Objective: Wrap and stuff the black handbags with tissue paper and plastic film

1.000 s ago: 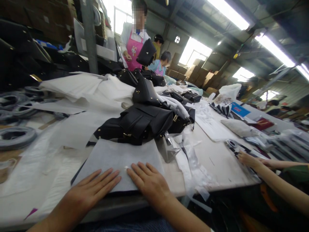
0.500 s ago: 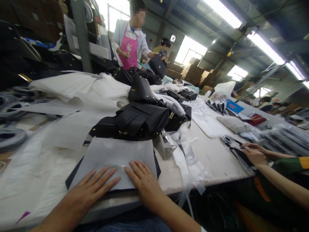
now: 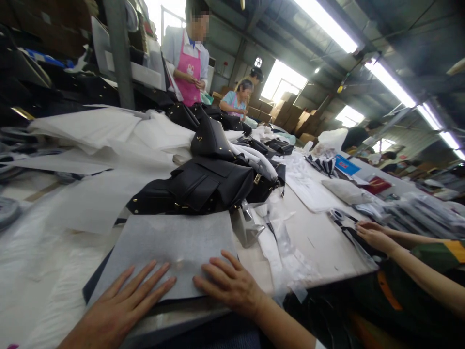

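- Head view: a pale grey sheet (image 3: 174, 242) is laid over a dark piece (image 3: 95, 285) at the near edge of the counter (image 3: 312, 257); the dark corner is left showing at the left.
- The left hand (image 3: 127, 298) is spread flat on the sheet's near left part, fingers parted, with nothing gripped.
- The right hand (image 3: 234, 286) is placed on the near right part, fingers parted and slightly bent, with no object seen to be gripped.
- Just beyond the sheet, a black bag (image 3: 207, 186) with gold-coloured fittings is piled with others.
- To the right, clear plastic (image 3: 283, 237) is strewn.
- Farther right, dark material (image 3: 354, 237) is handled by a co-worker's hands (image 3: 376, 238).
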`<state>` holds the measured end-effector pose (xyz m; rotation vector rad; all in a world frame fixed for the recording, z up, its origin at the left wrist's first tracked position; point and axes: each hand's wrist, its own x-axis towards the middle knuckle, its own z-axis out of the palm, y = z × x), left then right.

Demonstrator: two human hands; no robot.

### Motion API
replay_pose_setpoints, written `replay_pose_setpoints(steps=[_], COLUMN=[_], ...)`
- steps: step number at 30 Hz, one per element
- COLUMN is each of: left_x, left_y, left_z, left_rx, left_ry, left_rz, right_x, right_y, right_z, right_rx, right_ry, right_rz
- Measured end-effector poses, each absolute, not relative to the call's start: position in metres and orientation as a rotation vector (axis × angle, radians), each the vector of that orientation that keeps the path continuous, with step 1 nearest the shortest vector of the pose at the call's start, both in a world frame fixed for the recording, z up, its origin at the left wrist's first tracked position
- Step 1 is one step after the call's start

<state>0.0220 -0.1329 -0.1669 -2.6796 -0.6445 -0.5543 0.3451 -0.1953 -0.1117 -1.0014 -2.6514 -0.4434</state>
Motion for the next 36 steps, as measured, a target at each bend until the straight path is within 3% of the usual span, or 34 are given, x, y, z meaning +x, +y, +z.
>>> replay_pose_setpoints(steps=[13,20,36], left_x=[0.01,0.01,0.016], left_y=[-0.133,-0.131,-0.137], left_z=[-0.154,-0.152,-0.137], left_rx=[-2.878,-2.902,-2.775], left_ry=[-0.581,-0.684,-0.682], left_rz=[-0.538,-0.467,-0.403], right_x=[0.339,0.334,0.279], right_y=[-0.208,-0.216,-0.171], right_z=[-0.128,-0.139,-0.1], right_rx=[-1.338,-1.228,-1.588], right_ry=[-2.561,-2.416,-2.332], right_rz=[-0.148,-0.344,-0.237])
